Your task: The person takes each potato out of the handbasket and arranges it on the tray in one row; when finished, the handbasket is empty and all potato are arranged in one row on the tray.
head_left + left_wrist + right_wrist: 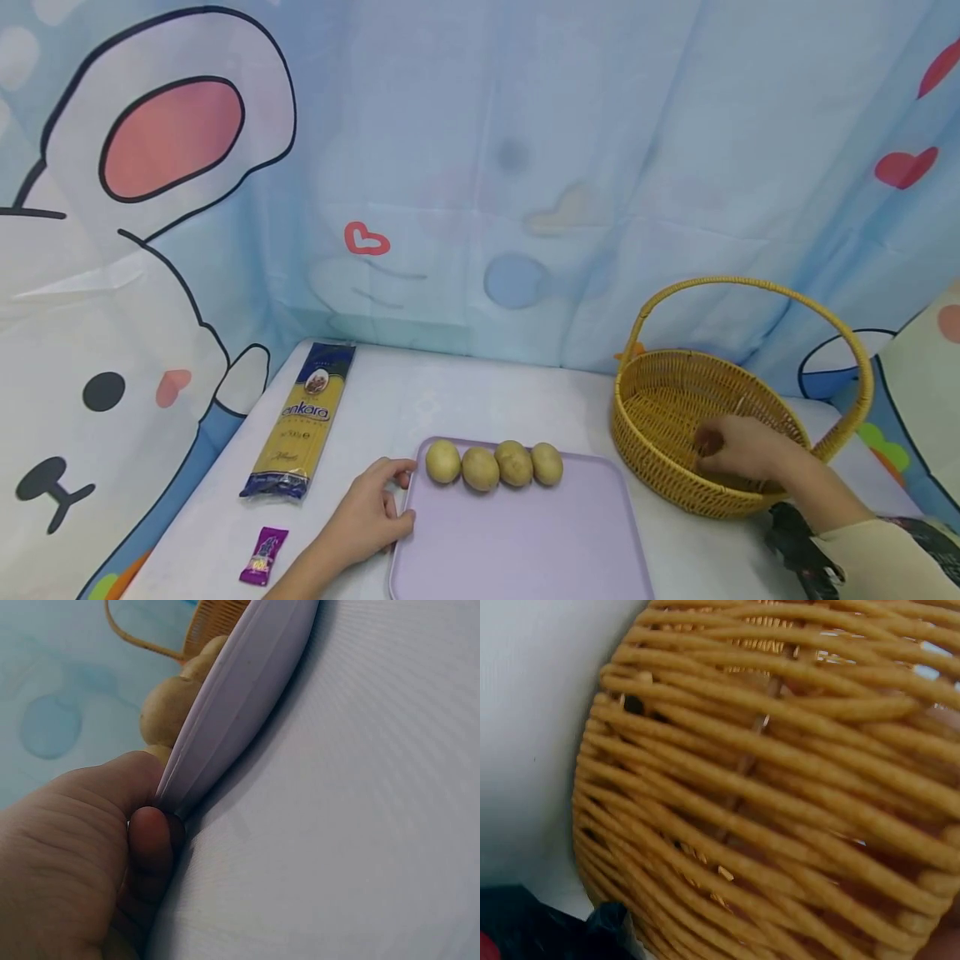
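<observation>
A lilac tray (525,533) lies on the table, with several potatoes (480,469) in a row along its far edge. My left hand (367,510) grips the tray's left rim; in the left wrist view the thumb and fingers (150,836) meet at the rim. To the right stands a yellow-brown wicker basket (637,450) with a tall arched handle. Inside it is my right hand (742,448), its fingers bent. Whether anything is held there cannot be seen. The basket's woven wall (765,765) hides most of that hand in the right wrist view.
A spaghetti packet (303,425) lies at the left of the white table, with a small purple wrapped sweet (264,556) nearer the front. Black crinkled packaging (798,542) is beside the right forearm. A printed blue curtain (465,167) hangs behind the table.
</observation>
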`<state>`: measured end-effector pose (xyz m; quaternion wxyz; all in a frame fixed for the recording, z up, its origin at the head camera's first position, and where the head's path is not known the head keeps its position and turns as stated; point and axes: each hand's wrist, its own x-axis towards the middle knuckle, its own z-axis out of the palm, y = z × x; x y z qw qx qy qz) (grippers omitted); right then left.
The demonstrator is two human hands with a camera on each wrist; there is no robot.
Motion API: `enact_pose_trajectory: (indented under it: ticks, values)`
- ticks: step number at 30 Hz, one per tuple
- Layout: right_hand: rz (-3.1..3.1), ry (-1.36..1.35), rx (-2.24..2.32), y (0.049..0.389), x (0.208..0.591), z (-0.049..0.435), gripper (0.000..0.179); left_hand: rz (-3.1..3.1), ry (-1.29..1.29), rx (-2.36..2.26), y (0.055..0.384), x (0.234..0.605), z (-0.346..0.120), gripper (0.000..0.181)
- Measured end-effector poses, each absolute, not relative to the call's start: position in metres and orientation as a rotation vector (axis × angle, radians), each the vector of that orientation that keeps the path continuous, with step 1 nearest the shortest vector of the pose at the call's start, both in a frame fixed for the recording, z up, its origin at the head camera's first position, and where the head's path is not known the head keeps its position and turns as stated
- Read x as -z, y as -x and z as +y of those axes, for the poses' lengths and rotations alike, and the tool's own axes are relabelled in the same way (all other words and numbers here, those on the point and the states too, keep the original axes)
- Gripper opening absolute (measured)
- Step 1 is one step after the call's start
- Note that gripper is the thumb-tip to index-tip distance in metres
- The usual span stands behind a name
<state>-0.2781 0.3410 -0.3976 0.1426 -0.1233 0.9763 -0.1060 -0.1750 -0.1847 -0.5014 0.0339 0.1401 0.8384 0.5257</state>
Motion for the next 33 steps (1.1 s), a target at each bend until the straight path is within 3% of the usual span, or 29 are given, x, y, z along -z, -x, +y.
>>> enact_pose_trajectory:
  ticks: [20,28,33]
  values:
    - [2.754,0.423,0.390,0.266,0.393,0.339,0.004,2.567,-0.438,-1.631,0.174,0.501,-0.185,0.062]
    - [2.847,0.553,0.456,0.264,0.377,0.320,0.005,2.558,-0.454,-1.649,0.174,0.500,-0.184,0.062]
    - [2.895,0.559,0.474,0.260,0.364,0.303,0.021,2.555,-0.453,-1.650,0.174,0.500,-0.184,0.061]
